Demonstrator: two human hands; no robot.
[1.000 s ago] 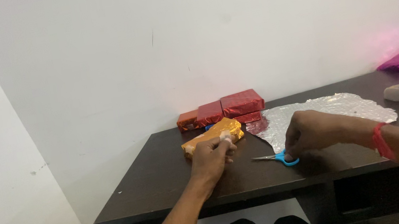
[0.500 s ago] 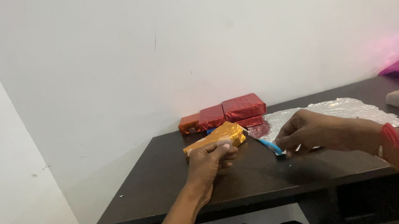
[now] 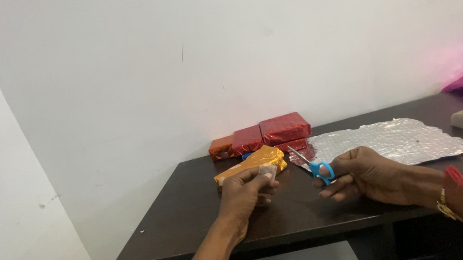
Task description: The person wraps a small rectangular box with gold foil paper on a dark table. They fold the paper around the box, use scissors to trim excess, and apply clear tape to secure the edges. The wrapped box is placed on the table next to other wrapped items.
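Our right fingers (image 3: 341, 184) gripped the small blue-handled scissors (image 3: 315, 166); left fingers (image 3: 253, 184) pinched a light, flimsy tape piece (image 3: 267, 171).

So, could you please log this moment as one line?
left hand: pinching tape piece | right hand: holding scissors | gold parcel: on desk

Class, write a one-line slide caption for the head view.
Right hand lifts blue scissors while left hand pinches tape beside a gold parcel on a dark desk.
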